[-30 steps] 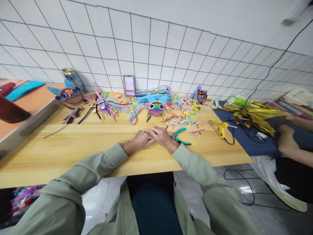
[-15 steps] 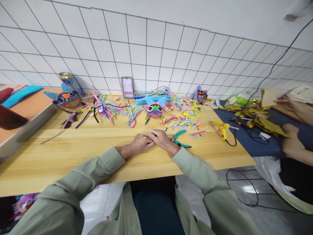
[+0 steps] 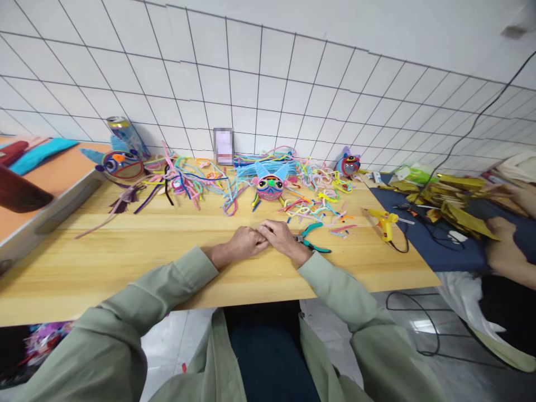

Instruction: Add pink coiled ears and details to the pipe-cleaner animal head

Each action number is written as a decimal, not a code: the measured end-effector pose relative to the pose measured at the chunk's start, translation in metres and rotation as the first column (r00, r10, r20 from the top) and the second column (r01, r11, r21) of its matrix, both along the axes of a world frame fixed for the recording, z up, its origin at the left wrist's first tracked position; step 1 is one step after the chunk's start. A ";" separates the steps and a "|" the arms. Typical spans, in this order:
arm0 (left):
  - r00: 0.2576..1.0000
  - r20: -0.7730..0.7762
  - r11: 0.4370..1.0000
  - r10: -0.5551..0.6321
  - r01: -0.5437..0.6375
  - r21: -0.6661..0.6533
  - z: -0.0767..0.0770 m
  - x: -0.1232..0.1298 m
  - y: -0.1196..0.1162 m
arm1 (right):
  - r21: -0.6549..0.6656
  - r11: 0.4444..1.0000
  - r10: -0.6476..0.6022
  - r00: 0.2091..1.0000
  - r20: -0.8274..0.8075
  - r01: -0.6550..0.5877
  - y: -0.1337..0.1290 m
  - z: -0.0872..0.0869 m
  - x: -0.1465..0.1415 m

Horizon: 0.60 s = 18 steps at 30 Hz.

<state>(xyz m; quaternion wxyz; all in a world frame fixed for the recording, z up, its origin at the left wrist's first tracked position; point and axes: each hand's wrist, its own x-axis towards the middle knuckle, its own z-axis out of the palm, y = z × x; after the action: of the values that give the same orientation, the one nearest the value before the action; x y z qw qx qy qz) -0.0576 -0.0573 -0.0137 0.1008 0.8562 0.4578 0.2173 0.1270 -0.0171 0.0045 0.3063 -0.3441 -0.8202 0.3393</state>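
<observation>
My left hand (image 3: 247, 242) rests closed on the wooden table (image 3: 167, 276), its fingers tucked against my other hand. My right hand (image 3: 277, 234) lies partly over it, fingers curled together; whether anything is held between them cannot be seen. Just right of my right hand are pliers with teal handles (image 3: 314, 245), lying spread. Behind the hands stands a colourful animal face with blue ears (image 3: 269, 187), touched by neither hand. Loose pipe cleaners (image 3: 312, 212) are scattered around it.
A similar face (image 3: 122, 165) and a can (image 3: 129, 137) stand at the back left, another face (image 3: 349, 165) at the back right. A yellow glue gun (image 3: 388, 224) lies at right. Beyond it, a person's arm (image 3: 508, 251) rests near gold material (image 3: 464, 212).
The whole view has shifted and tilted slightly. Both my hands keep the same clasped pose. The other person's hand at the far right has moved slightly.
</observation>
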 end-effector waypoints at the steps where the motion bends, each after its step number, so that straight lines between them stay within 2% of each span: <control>1: 1.000 0.003 1.000 -0.001 0.001 -0.001 0.000 0.000 0.000 | -0.003 1.000 0.002 1.000 -0.002 -0.002 0.000 0.000 0.000; 18: 0.999 0.007 0.999 -0.038 0.038 0.027 -0.001 -0.003 0.000 | -0.010 1.000 0.027 0.999 -0.016 -0.027 -0.004 0.005 0.000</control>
<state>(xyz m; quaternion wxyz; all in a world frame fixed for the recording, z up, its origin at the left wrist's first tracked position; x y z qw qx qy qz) -0.0604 -0.0569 -0.0149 0.0951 0.8652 0.4381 0.2248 0.1272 -0.0209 0.0092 0.3063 -0.3317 -0.8206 0.3505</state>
